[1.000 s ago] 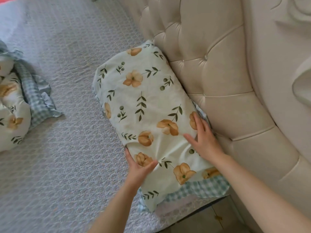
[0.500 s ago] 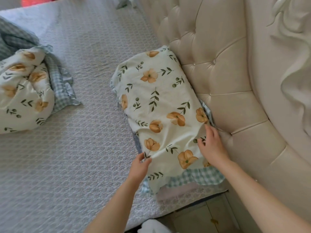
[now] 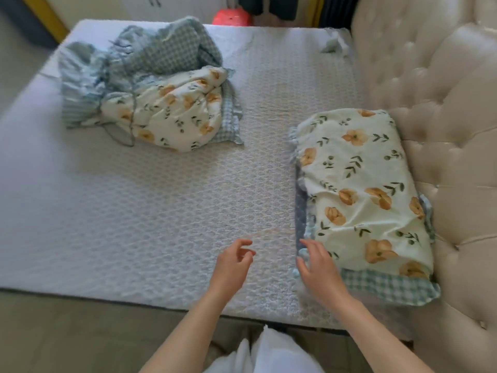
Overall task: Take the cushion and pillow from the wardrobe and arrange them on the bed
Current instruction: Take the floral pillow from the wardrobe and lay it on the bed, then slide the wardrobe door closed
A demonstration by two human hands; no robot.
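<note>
A floral pillow (image 3: 360, 184) with a blue checked frill lies flat on the bed (image 3: 134, 211), its long side against the tufted beige headboard (image 3: 441, 130). A second floral cushion (image 3: 172, 114) with a crumpled checked cover lies at the far left of the mattress. My right hand (image 3: 318, 267) hovers at the pillow's near left corner, fingers spread, holding nothing. My left hand (image 3: 232, 262) floats over the bare mattress just left of it, fingers loosely curled and empty.
The mattress has a pale textured cover. Its near edge runs across the bottom of the view, with floor below. A red object (image 3: 232, 17) and dark items stand beyond the far edge. A small pale cloth (image 3: 333, 43) lies at the far right corner.
Both hands have come off the pillow and drawn back toward the near edge. The view has pulled back, showing the whole bed and the second cushion.
</note>
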